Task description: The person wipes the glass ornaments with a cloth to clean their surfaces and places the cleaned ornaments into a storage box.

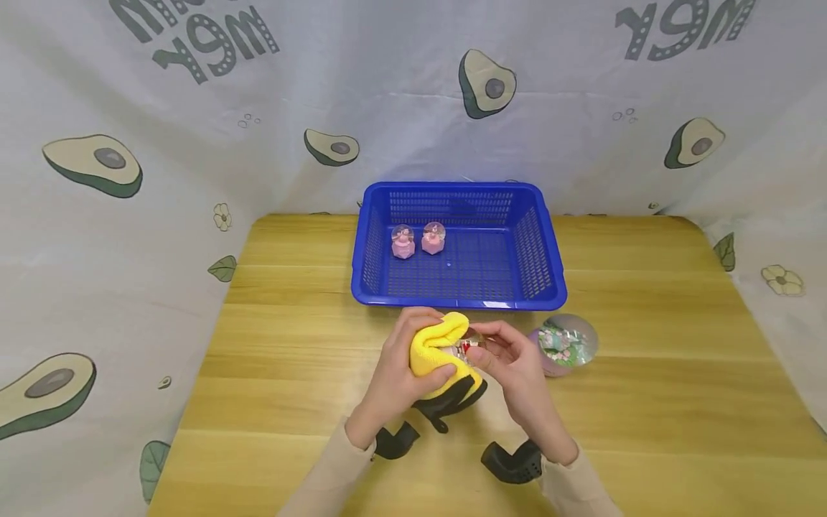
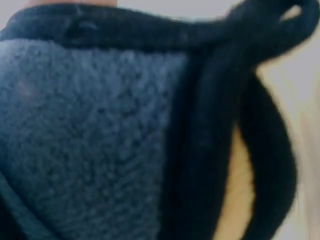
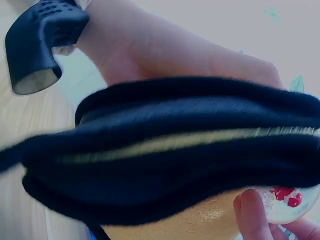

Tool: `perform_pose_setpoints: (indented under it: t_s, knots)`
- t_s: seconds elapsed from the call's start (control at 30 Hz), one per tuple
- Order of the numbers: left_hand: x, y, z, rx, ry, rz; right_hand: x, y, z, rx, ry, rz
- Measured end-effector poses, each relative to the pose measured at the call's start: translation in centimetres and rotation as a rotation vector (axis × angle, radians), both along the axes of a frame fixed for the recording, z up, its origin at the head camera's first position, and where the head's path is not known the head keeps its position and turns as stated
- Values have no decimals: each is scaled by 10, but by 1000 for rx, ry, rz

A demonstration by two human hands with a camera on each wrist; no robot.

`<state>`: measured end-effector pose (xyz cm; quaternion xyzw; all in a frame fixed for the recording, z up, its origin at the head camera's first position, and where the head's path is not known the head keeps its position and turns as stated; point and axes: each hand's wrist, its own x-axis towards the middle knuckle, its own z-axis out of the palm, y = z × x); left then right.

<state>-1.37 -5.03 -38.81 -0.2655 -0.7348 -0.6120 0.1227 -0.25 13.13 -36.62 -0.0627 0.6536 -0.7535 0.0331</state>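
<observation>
Left hand (image 1: 403,373) fingers curled around yellow cloth (image 1: 439,345), right hand (image 1: 517,373) fingers pinching small globe (image 1: 466,346), blue basket (image 1: 554,287) behind on counter (image 1: 291,359)

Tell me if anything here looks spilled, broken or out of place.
Nothing stands out. Two small pink globes stand upright in the blue basket. A larger globe sits on the wooden table beside it. The left hand holds a yellow cloth against a small globe pinched by the right hand.

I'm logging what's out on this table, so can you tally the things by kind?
Snow globes: 4 (two pink-based in the basket, one large on the table, one in the hands)
Blue basket: 1
Yellow cloth: 1
Total: 6
</observation>
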Motion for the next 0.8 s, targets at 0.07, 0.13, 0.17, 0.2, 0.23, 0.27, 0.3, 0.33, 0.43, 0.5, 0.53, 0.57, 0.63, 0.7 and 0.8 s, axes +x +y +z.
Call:
perform_pose_setpoints:
  t_s: [0.07, 0.13, 0.17, 0.2, 0.23, 0.27, 0.3, 0.33, 0.43, 0.5, 0.53, 0.57, 0.63, 0.7, 0.8]
  knots:
    - [-1, -2, 0, 28, -49, 2, 0, -1, -1, -8, 59, 17]
    - [-3, -3, 1, 54, -109, -15, 0, -2, -2, -18, 130, 30]
    - [-3, -3, 0, 68, -148, -30, 0, -2, -3, -24, 173, 34]
    - [-3, -4, 0, 87, -186, -47, 0, -2, -4, -26, 211, 40]
    - [-4, -5, 0, 109, -233, -72, 0, -2, -5, -20, 247, 46]
    - [-4, -6, 0, 136, -278, -98, 0, -3, -5, -9, 288, 55]
    - [-4, -8, 0, 161, -319, -125, 0, -3, -6, 5, 325, 62]
    - [-4, -9, 0, 182, -354, -151, 0, -2, -6, 19, 362, 70]
    - [-6, -13, 0, 237, -417, -219, -3, -3, -6, 59, 464, 97]
    - [-8, -15, 0, 268, -430, -253, -7, -3, -7, 68, 545, 115]
    - [-10, -15, 0, 285, -435, -267, -9, -4, -7, 69, 585, 126]
    - [-11, -16, 0, 303, -440, -278, -11, -4, -7, 71, 624, 134]
    - [-11, -16, -1, 328, -459, -304, -13, -3, -7, 76, 699, 150]
    - [-9, -15, -2, 339, -479, -330, -12, -1, -8, 83, 758, 163]
    - [-4, -14, -5, 350, -513, -364, -7, 3, -11, 108, 817, 177]
